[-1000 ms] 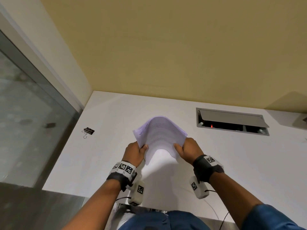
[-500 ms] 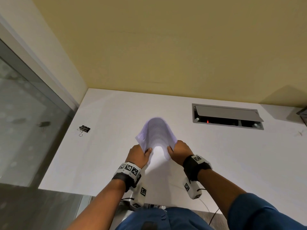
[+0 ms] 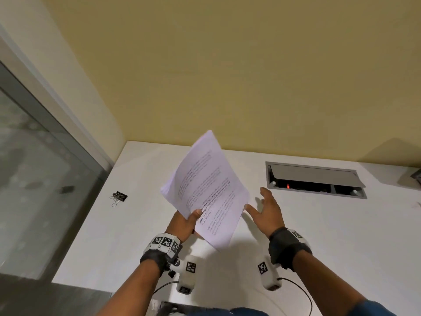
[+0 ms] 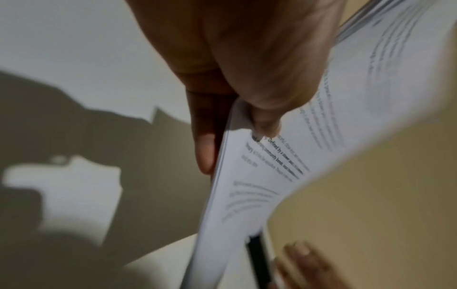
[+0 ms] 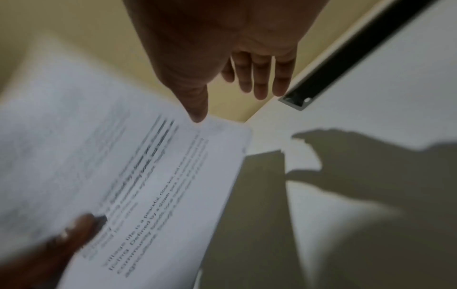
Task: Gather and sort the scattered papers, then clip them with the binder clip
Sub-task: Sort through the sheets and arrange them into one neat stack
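1. Far left: glass panel (image 3: pixel 34 179), beside the white table (image 3: pixel 341 236). Not part of the task.
2. Binder clip (image 3: pixel 120 197) lies on the table near its left edge, well apart from both hands and untouched. Handles look folded out; cannot tell more at this size.
3. Left hand (image 3: pixel 183 224) is clamped on the papers (image 3: pixel 209 190): thumb on the printed top sheet, fingers curled underneath, gripping at the near-left edge. Left wrist view confirms the pinch, with the thumb (image 4: pixel 267 125) on the text and a finger (image 4: pixel 205 156) behind the stack.
4. The papers are off the table, held in the air as one stack and tilted, far corner pointing up toward the wall. Edges look roughly flush but fan slightly at the left; exact alignment is not clear.
5. Right hand (image 3: pixel 266 210) is spread, fingers apart and straight, holding nothing, just beside the stack's right corner. Right wrist view shows the thumb tip at or just off that corner; contact cannot be confirmed.
6. Far right: recessed cable box (image 3: pixel 316 179) in the table, lid tilted up, red light inside.
7. Progress judgement: gathering looks done, since no loose sheets show on the table. Sorting and squaring are probably near the end. Left: fetch the clip and clamp it on the stack.
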Demonstrator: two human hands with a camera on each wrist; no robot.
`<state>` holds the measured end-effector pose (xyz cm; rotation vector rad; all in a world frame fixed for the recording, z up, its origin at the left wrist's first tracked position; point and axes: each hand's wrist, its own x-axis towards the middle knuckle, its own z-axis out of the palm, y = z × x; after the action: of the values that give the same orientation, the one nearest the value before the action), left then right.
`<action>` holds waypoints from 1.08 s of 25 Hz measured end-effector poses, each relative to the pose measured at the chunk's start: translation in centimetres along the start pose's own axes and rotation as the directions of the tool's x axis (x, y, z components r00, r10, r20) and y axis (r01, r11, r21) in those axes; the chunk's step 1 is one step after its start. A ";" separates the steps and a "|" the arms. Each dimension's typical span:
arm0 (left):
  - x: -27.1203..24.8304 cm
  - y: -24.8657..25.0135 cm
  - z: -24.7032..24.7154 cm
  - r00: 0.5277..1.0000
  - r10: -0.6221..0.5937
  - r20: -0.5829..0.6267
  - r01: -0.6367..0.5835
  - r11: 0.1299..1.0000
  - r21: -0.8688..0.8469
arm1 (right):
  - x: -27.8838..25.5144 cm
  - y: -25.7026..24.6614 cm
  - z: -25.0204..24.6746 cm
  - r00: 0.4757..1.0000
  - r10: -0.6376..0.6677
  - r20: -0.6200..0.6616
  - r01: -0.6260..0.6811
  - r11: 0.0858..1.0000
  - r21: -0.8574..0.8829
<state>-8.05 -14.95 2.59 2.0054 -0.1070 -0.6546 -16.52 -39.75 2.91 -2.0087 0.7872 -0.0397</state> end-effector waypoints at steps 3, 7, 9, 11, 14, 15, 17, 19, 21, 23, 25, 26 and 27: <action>0.1 2.3 -0.5 0.999 -0.020 -0.026 0.011 0.951 -0.309 | -0.3 -0.7 -0.3 0.970 0.178 0.167 -0.228 0.907 0.354; -0.6 4.5 0.1 1.000 0.014 0.007 -0.009 0.891 -0.454 | -0.7 -2.8 -0.8 0.900 0.006 0.436 -0.310 0.712 0.630; -0.8 4.9 0.5 0.997 0.068 0.043 -0.039 0.872 -0.487 | -0.3 -3.6 -1.1 0.933 -0.060 0.354 -0.208 0.713 0.670; -1.1 5.4 0.7 0.993 0.080 0.092 -0.021 0.855 -0.518 | 0.1 -3.9 -1.6 0.965 -0.099 0.243 -0.087 0.754 0.652; -1.4 6.2 0.2 0.983 0.103 0.151 -0.001 0.832 -0.555 | 0.4 -4.1 -2.8 0.969 -0.155 0.194 -0.007 0.763 0.647; -1.3 6.4 -0.3 0.983 0.128 0.132 -0.029 0.818 -0.574 | 0.5 -4.1 -3.3 0.968 -0.168 0.184 0.009 0.761 0.648; -1.0 6.7 -1.9 0.986 0.151 0.070 -0.077 0.787 -0.612 | 0.7 -4.0 -4.6 0.969 -0.188 0.160 0.038 0.753 0.656; -0.4 6.9 -4.4 0.987 0.159 0.000 -0.124 0.774 -0.620 | 0.9 -3.4 -5.9 0.966 -0.210 0.153 0.058 0.749 0.660; 0.5 6.6 -7.3 0.980 0.193 -0.052 -0.186 0.782 -0.595 | 1.2 -2.7 -7.1 0.964 -0.213 0.158 0.061 0.758 0.649; 1.3 6.6 -9.9 0.970 0.241 -0.032 -0.218 0.805 -0.552 | 1.3 -2.2 -7.9 0.961 -0.204 0.185 0.045 0.778 0.626; 1.8 7.1 -11.2 0.960 0.273 0.058 -0.214 0.854 -0.473 | 1.4 -2.3 -8.0 0.952 -0.214 0.218 0.042 0.799 0.600; 2.2 7.1 -11.4 0.949 0.289 0.127 -0.210 0.878 -0.430 | 1.4 -2.5 -7.8 0.947 -0.223 0.233 0.047 0.810 0.584; 2.2 7.6 -11.3 0.936 0.297 0.188 -0.207 0.898 -0.388 | 1.5 -2.7 -7.5 0.945 -0.227 0.235 0.059 0.826 0.561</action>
<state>0.81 -10.62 12.22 1.5163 -0.3636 -0.6920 -16.43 -45.36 8.80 -1.4697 0.3686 -0.0484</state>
